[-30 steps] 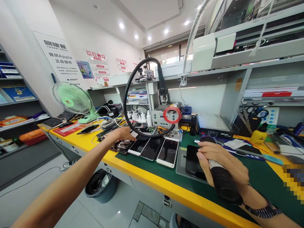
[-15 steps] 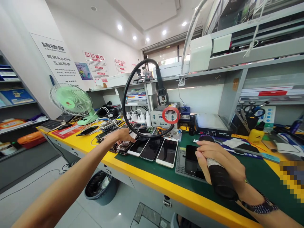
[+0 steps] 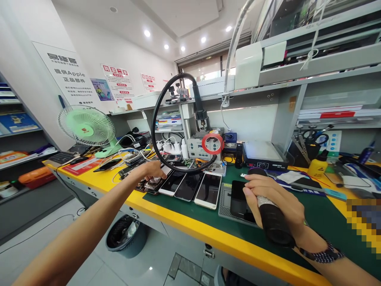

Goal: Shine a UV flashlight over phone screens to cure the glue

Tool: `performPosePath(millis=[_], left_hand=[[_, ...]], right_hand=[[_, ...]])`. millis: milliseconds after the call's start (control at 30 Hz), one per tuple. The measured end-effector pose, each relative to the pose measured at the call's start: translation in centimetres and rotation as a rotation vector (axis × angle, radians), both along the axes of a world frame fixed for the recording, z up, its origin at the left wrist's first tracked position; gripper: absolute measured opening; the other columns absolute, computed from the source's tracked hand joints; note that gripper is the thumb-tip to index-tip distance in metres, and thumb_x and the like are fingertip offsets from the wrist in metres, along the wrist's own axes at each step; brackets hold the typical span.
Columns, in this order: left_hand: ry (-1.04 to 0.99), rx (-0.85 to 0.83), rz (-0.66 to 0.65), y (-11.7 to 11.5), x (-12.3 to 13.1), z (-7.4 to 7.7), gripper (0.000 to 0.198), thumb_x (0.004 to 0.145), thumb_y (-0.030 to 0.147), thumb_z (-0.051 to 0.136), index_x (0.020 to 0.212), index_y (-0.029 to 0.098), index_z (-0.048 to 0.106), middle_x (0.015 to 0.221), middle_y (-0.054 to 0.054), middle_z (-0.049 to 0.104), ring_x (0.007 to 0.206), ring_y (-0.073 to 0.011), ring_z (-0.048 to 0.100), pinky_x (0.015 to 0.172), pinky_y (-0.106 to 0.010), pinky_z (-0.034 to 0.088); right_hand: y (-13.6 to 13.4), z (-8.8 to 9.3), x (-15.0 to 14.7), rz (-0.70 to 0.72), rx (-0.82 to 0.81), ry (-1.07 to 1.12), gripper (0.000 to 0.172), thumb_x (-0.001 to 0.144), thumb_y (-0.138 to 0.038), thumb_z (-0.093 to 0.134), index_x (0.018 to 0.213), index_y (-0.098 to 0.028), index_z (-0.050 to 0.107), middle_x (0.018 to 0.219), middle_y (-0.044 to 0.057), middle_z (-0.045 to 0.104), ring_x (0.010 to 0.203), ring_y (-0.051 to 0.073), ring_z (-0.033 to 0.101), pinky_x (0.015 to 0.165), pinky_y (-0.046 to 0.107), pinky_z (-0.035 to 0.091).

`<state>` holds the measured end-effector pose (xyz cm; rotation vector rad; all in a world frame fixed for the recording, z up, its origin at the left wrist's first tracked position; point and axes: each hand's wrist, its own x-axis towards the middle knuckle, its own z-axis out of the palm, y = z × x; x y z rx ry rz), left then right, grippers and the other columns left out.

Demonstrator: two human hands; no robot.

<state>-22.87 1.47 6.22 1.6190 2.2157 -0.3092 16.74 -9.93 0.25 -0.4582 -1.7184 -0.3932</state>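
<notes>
My left hand [image 3: 154, 170] reaches over the stacked phones [image 3: 153, 186] at the left end of the phone row, fingers curled down against them. Its fingertips are partly hidden, so what they hold cannot be made out. Beside it lie a white-edged phone [image 3: 172, 184], a black phone [image 3: 187, 186] and a larger white phone [image 3: 207, 191]. My right hand [image 3: 278, 198] is wrapped round a black cylindrical tool [image 3: 276, 226] with a silvery grey band. Under that hand, a dark phone [image 3: 240, 200] lies on a grey perforated tray [image 3: 224, 204], partly covered.
A black hose [image 3: 154, 123] loops above the phones from a grey station [image 3: 192, 147] with a red ring [image 3: 212, 143]. A flat heating plate [image 3: 264, 153] and a yellow bottle [image 3: 318, 165] stand behind my right hand. A green fan [image 3: 86, 127] and a bin [image 3: 126, 242] are at left.
The whole view has shifted slightly left. Both hands keep nearly the same places over the phones, and the black tool stays in my right hand.
</notes>
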Motion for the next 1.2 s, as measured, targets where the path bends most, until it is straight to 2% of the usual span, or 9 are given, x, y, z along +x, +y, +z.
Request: performPosePath(millis=[233, 400, 633, 800, 933, 1000, 1100, 1200], left_hand=[[-0.004, -0.014, -0.019, -0.1, 0.1, 0.0, 0.037, 0.095, 0.037, 0.061, 0.126, 0.016, 0.059, 0.123, -0.010, 0.062, 0.103, -0.0218, 0.064, 0.086, -0.042, 0.056], [0.035, 0.030, -0.008, -0.2, 0.5, -0.3, 0.038, 0.095, 0.038, 0.061, 0.126, 0.016, 0.059, 0.122, -0.010, 0.062, 0.101, -0.0212, 0.065, 0.085, -0.041, 0.057], [0.078, 0.084, -0.043, -1.0, 0.9, 0.1, 0.036, 0.096, 0.040, 0.060, 0.123, 0.015, 0.060, 0.117, -0.009, 0.064, 0.096, -0.0196, 0.065, 0.082, -0.039, 0.057], [0.164, 0.144, -0.097, -1.3, 0.6, -0.3, 0.036, 0.096, 0.040, 0.060, 0.123, 0.016, 0.061, 0.119, -0.009, 0.064, 0.100, -0.0210, 0.065, 0.085, -0.040, 0.057], [0.284, 0.231, -0.173, -1.8, 0.7, -1.2, 0.037, 0.095, 0.039, 0.061, 0.124, 0.016, 0.060, 0.123, -0.010, 0.062, 0.106, -0.0228, 0.063, 0.090, -0.044, 0.055], [0.344, 0.250, -0.199, -2.3, 0.7, -1.6, 0.037, 0.095, 0.039, 0.061, 0.124, 0.015, 0.061, 0.123, -0.011, 0.063, 0.106, -0.0228, 0.064, 0.090, -0.044, 0.055], [0.436, 0.269, -0.233, -3.0, 0.9, -1.7, 0.036, 0.095, 0.039, 0.061, 0.122, 0.015, 0.061, 0.120, -0.010, 0.064, 0.104, -0.0222, 0.064, 0.090, -0.043, 0.055], [0.525, 0.296, -0.259, -3.6, 1.2, -1.3, 0.034, 0.095, 0.040, 0.061, 0.119, 0.015, 0.062, 0.117, -0.009, 0.065, 0.102, -0.0207, 0.065, 0.089, -0.042, 0.055]], right_hand=[[0.0, -0.1, 0.1, 0.007, -0.012, 0.010, 0.030, 0.070, 0.004, 0.073, 0.089, -0.018, 0.065, 0.085, 0.004, 0.070, 0.089, 0.023, 0.073, 0.078, 0.037, 0.064], [-0.1, 0.1, 0.1, 0.015, -0.035, 0.026, 0.028, 0.073, 0.002, 0.071, 0.089, -0.020, 0.064, 0.082, 0.003, 0.070, 0.087, 0.023, 0.072, 0.079, 0.038, 0.064], [-0.3, 0.3, 0.1, 0.039, -0.110, 0.063, 0.022, 0.075, -0.002, 0.071, 0.083, -0.022, 0.066, 0.079, 0.001, 0.069, 0.084, 0.023, 0.073, 0.078, 0.036, 0.063], [-0.5, 1.4, 0.5, 0.021, -0.346, 0.173, 0.010, 0.085, -0.014, 0.070, 0.077, -0.021, 0.068, 0.085, 0.003, 0.073, 0.079, 0.020, 0.074, 0.076, 0.033, 0.063], [-0.1, 2.7, 1.8, 0.011, -0.589, 0.274, 0.023, 0.090, -0.028, 0.068, 0.069, -0.020, 0.069, 0.065, 0.000, 0.071, 0.052, 0.016, 0.070, 0.045, 0.021, 0.056], [0.2, 3.1, 2.3, 0.038, -0.695, 0.305, 0.028, 0.091, -0.034, 0.067, 0.068, -0.019, 0.069, 0.071, 0.002, 0.075, 0.038, 0.013, 0.063, 0.036, 0.021, 0.052], [0.5, 3.2, 2.6, 0.077, -0.821, 0.339, 0.030, 0.091, -0.040, 0.067, 0.071, -0.017, 0.070, 0.085, 0.005, 0.078, 0.030, 0.010, 0.057, 0.033, 0.022, 0.050], [0.4, 3.1, 2.5, 0.073, -0.908, 0.372, 0.032, 0.088, -0.044, 0.069, 0.070, -0.017, 0.069, 0.078, 0.005, 0.077, 0.034, 0.013, 0.061, 0.035, 0.022, 0.050]])
